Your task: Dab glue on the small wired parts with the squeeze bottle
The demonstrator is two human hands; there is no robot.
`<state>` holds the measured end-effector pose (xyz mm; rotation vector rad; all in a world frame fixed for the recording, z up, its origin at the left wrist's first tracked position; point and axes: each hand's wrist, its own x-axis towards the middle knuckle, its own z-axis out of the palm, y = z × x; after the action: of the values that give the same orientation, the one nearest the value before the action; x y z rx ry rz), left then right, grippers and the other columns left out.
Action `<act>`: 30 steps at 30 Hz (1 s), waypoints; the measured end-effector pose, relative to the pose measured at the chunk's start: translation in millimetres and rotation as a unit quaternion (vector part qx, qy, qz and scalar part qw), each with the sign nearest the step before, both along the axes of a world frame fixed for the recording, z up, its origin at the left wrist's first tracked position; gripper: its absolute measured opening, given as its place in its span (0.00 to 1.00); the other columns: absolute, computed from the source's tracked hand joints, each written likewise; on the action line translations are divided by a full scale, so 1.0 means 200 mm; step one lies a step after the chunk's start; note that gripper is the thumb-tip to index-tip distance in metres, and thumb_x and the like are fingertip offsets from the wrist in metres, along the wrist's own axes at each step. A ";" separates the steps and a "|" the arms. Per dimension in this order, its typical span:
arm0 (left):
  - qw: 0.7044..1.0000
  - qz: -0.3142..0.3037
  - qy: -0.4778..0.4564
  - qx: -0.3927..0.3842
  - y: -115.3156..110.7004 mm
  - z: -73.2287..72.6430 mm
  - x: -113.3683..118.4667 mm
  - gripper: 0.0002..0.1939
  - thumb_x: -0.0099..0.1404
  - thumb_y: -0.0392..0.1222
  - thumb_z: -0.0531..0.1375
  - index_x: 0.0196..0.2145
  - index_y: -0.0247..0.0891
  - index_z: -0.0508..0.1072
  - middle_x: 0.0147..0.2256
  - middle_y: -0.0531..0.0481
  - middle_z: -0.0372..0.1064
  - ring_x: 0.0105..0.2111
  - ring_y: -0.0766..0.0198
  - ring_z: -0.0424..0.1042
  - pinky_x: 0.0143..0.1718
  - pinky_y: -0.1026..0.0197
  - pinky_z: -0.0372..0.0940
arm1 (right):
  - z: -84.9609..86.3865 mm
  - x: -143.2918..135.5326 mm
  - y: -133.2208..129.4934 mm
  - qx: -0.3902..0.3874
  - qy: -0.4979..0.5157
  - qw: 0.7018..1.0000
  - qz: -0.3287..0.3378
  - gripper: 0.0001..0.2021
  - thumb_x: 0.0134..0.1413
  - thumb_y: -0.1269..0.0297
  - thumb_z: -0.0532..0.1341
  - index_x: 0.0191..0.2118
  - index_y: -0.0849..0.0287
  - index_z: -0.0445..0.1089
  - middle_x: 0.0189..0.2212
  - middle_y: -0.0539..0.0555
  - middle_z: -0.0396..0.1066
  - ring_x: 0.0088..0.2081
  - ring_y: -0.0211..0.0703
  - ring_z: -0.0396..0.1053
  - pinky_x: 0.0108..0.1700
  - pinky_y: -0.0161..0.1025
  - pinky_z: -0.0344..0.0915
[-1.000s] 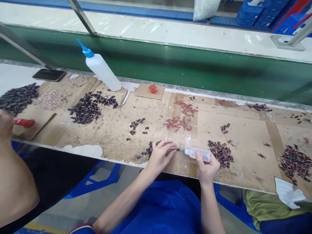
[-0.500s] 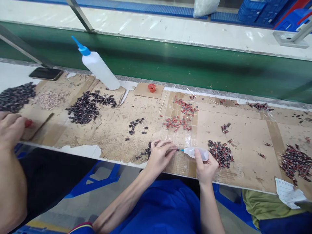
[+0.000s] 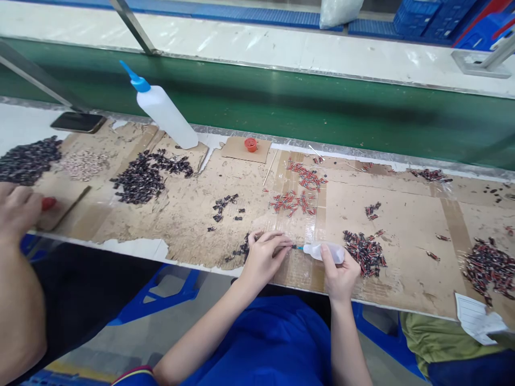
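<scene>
Between thumb and fingertips, my left hand (image 3: 266, 254) pinches a small black part (image 3: 293, 246) just above the cardboard. My right hand (image 3: 341, 272) is closed around a small translucent squeeze bottle (image 3: 317, 251), held nearly level. Its thin blue-green tip (image 3: 300, 248) points left and meets or nearly meets the black part. A few loose black parts (image 3: 241, 249) lie beside and partly behind my left hand. Right of the bottle is a pile of black-and-red parts (image 3: 364, 254). Small red parts (image 3: 293, 202) lie in clusters farther back.
A large white bottle with a blue nozzle (image 3: 167, 115) stands tilted at the back. An orange-red cup (image 3: 250, 145) sits on a cardboard piece. At left are a black pile (image 3: 139, 177), a phone (image 3: 78, 122) and a co-worker's hand (image 3: 18, 209). A green belt (image 3: 281, 107) runs behind.
Both my hands, the black part and the squeeze bottle stay almost in place. The co-worker's hand at left has shifted slightly; the whole view moves a few pixels.
</scene>
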<state>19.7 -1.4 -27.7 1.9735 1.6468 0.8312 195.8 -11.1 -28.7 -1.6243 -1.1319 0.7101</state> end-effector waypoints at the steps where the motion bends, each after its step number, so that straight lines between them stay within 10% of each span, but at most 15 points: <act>1: 1.000 0.004 0.000 -0.001 0.00 0.00 0.00 0.07 0.62 0.33 0.63 0.33 0.45 0.76 0.34 0.54 0.80 0.44 0.55 0.76 0.51 0.46 0.52 | 0.00 0.00 0.00 0.002 0.001 1.000 -0.007 0.16 0.48 0.52 0.65 0.24 0.62 0.73 0.19 0.50 0.72 0.21 0.38 0.67 0.25 0.34 0.63; 13: 0.996 -0.050 0.015 -0.066 0.02 0.04 -0.04 0.07 0.64 0.36 0.61 0.37 0.47 0.77 0.38 0.53 0.80 0.47 0.57 0.74 0.54 0.46 0.52 | -0.03 -0.01 0.03 0.093 0.130 0.983 -0.089 0.19 0.39 0.58 0.71 0.37 0.59 0.67 0.33 0.54 0.75 0.35 0.45 0.74 0.39 0.42 0.70; 21: 0.997 0.015 0.080 0.012 0.23 0.08 -0.15 0.06 0.65 0.37 0.59 0.36 0.44 0.77 0.37 0.49 0.78 0.44 0.55 0.70 0.51 0.46 0.52 | -0.05 -0.05 0.05 0.070 0.069 0.995 -0.030 0.24 0.38 0.61 0.71 0.35 0.54 0.55 0.35 0.53 0.74 0.38 0.45 0.76 0.45 0.46 0.70; 30: 0.984 -0.018 0.173 0.034 0.39 0.04 -0.18 0.11 0.65 0.31 0.55 0.30 0.40 0.75 0.42 0.42 0.72 0.47 0.49 0.63 0.46 0.46 0.55 | 0.01 -0.07 -0.08 0.254 -0.031 0.962 -0.092 0.21 0.43 0.67 0.70 0.38 0.55 0.57 0.38 0.55 0.72 0.41 0.46 0.73 0.40 0.46 0.70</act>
<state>-15.8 75.9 -20.2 2.2910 1.7807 0.5580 182.2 -27.7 -26.1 -1.2923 -1.0813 0.2189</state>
